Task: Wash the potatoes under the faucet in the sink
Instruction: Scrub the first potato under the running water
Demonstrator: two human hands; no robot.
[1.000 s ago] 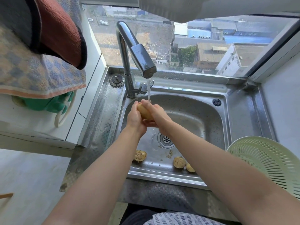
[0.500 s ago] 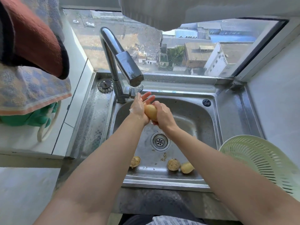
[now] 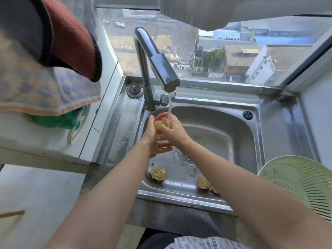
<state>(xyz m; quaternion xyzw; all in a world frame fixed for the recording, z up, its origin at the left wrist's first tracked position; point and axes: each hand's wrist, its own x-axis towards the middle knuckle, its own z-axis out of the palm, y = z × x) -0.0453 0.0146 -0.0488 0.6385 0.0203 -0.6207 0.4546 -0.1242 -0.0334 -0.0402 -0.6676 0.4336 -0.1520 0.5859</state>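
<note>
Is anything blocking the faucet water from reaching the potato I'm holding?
Nothing visible does. The stream drops clear from the faucet onto the potato, at the edge where the right hand wraps it; the left hand grips its other side.

Sink [image 3: 239, 141] is carrying one muddy potato [image 3: 159, 174] lying near-left of the drain [image 3: 187, 157], two more potatoes [image 3: 203, 182] lying near-right

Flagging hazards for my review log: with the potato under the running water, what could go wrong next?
The wet potato, held between the left hand and right hand, could slip into the sink. Dirt flecks lying near the drain might wash in and clog it.
</note>
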